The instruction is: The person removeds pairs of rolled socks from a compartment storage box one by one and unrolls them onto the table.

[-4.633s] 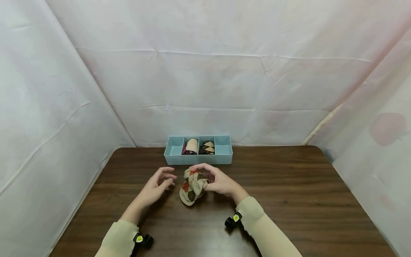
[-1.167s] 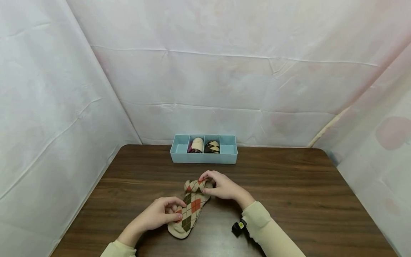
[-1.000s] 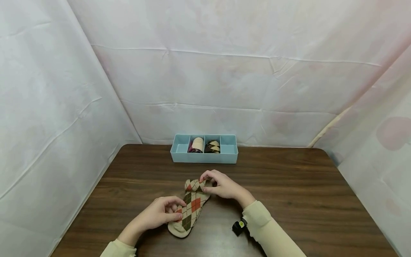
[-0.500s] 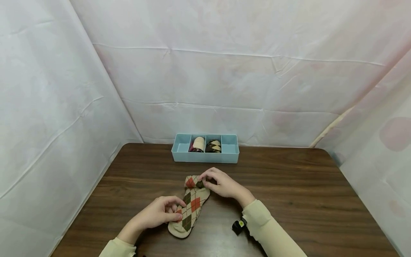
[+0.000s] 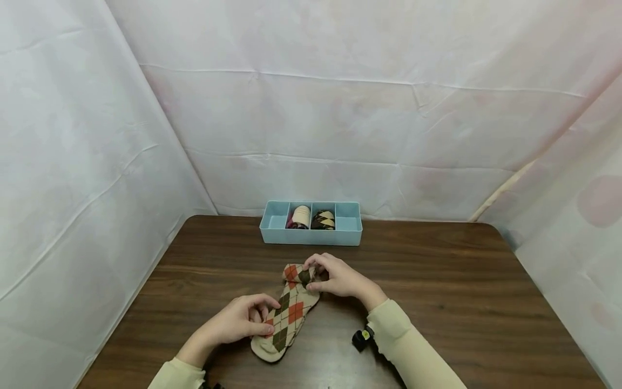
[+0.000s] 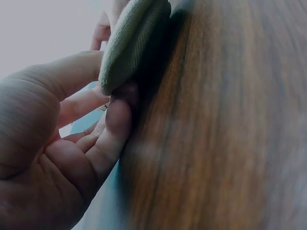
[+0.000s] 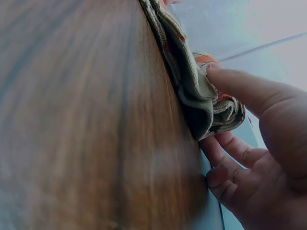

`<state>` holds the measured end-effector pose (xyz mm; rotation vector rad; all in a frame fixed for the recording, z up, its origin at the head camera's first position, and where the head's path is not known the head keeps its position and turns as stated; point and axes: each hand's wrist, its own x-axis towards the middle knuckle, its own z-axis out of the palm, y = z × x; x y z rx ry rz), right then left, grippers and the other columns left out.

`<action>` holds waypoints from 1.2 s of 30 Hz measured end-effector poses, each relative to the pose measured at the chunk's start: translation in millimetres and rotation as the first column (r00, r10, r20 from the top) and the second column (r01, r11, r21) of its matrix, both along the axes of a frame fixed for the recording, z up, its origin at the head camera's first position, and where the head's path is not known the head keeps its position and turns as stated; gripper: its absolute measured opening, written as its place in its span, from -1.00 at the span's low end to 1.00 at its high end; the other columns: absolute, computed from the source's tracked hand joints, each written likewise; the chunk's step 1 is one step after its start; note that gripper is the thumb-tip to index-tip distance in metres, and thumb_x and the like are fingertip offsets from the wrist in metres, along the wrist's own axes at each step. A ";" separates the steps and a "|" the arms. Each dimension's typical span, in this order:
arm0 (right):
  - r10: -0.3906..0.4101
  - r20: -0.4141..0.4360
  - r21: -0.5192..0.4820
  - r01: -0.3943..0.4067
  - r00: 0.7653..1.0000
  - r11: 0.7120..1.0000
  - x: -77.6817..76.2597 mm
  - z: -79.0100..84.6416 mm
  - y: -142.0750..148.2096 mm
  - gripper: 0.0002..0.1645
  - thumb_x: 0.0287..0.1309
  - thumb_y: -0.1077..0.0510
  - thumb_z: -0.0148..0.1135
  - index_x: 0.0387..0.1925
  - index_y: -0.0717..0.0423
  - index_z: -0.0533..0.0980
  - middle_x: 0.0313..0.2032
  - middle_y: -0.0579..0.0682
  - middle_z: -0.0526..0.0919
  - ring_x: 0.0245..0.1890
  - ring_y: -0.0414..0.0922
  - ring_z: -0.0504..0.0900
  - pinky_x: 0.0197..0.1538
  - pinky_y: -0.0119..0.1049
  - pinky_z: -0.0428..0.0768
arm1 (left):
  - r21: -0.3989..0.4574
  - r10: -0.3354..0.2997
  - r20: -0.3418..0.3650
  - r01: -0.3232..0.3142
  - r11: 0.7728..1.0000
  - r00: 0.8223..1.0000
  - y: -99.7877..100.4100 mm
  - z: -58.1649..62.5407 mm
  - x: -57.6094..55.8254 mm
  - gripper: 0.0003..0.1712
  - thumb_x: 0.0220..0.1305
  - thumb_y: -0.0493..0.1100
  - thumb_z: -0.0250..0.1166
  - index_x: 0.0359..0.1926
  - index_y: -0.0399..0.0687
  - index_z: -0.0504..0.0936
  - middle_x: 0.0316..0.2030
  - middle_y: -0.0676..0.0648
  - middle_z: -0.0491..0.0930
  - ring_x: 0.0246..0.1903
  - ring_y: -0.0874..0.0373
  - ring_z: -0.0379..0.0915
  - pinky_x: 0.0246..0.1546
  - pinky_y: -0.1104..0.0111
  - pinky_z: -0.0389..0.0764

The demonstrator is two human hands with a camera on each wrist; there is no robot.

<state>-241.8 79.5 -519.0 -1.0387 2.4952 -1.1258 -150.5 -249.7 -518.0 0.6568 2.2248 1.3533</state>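
Observation:
Beige argyle socks (image 5: 290, 313) with red and green diamonds lie in layers on the table, toe end toward me. Their far end is turned into a roll, whose spiral edge shows in the right wrist view. My left hand (image 5: 235, 322) pinches the left edge near the toe, thumb on top; the left wrist view has fingers low beside the plain toe (image 6: 127, 50). At the far end my right hand (image 5: 340, 278) grips the roll (image 7: 228, 112) between its thumb on the near side and its fingers behind. Part of the roll is hidden by those fingers.
A light blue divided box (image 5: 311, 237) stands at the table's back edge. One inner compartment holds a cream rolled sock (image 5: 301, 216), the other a dark argyle roll (image 5: 323, 220). White cloth (image 5: 311, 108) hangs behind and at both sides.
Earlier the socks were bunched in my right hand, my left hand apart. Then they lay stretched out under both hands. The far end, flatter half a second ago, is now more rolled.

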 end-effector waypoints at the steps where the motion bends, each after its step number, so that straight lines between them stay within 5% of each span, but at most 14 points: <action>1: 0.001 -0.003 -0.003 -0.001 1.000 1.000 -0.2 0.4 -1.4 -0.50 0.42 -0.05 0.53 0.27 -0.15 0.54 0.12 -0.06 0.56 0.08 -0.05 0.60 0.16 -0.05 0.61 | 0.000 0.002 -0.001 -0.002 1.000 1.000 -0.7 0.1 0.3 -0.53 0.40 -0.15 0.56 0.27 -0.04 0.69 -0.22 -0.07 0.67 -0.50 0.26 0.55 -0.40 0.37 0.61; 15: -0.039 -0.030 0.058 0.040 0.999 0.998 -25.1 3.7 -17.4 -0.70 0.65 -0.01 0.25 0.26 -0.06 0.53 0.05 0.01 0.60 -0.13 -0.13 0.60 0.02 -0.10 0.63 | -0.034 -0.023 -0.028 0.022 0.999 0.999 -4.4 0.9 4.9 -0.55 0.37 -0.12 0.59 0.22 0.01 0.70 -0.28 0.01 0.65 -0.51 0.28 0.50 -0.44 0.38 0.57; 24: 0.000 -0.105 0.102 0.010 0.994 0.995 -35.3 6.8 -16.9 -0.73 0.69 0.08 0.18 0.27 -0.10 0.61 0.14 0.03 0.55 0.02 -0.07 0.60 0.14 -0.05 0.62 | -0.028 -0.055 -0.008 0.055 0.998 0.998 -4.7 -2.3 1.5 -0.56 0.35 -0.14 0.60 0.21 0.03 0.71 -0.30 0.01 0.66 -0.53 0.28 0.53 -0.43 0.39 0.59; 32: 0.026 -0.099 0.122 -0.014 0.995 0.992 -41.2 2.8 -13.1 -0.54 0.45 -0.10 0.49 0.26 -0.11 0.64 0.14 -0.04 0.61 -0.01 -0.11 0.62 0.13 -0.09 0.63 | -0.004 -0.071 0.025 0.071 0.997 0.997 -5.3 -1.2 0.5 -0.57 0.37 -0.19 0.58 0.20 0.00 0.72 -0.30 -0.02 0.68 -0.53 0.28 0.53 -0.44 0.39 0.59; 36: 0.031 -0.103 0.070 -0.024 0.994 0.997 -46.5 1.3 -12.9 -0.59 0.50 -0.05 0.44 0.24 -0.03 0.64 0.10 -0.02 0.66 -0.05 -0.11 0.66 0.09 -0.07 0.66 | 0.000 -0.069 0.033 0.069 0.998 0.997 -5.8 -0.8 0.3 -0.58 0.37 -0.20 0.58 0.20 0.01 0.72 -0.30 -0.02 0.68 -0.53 0.28 0.52 -0.43 0.39 0.59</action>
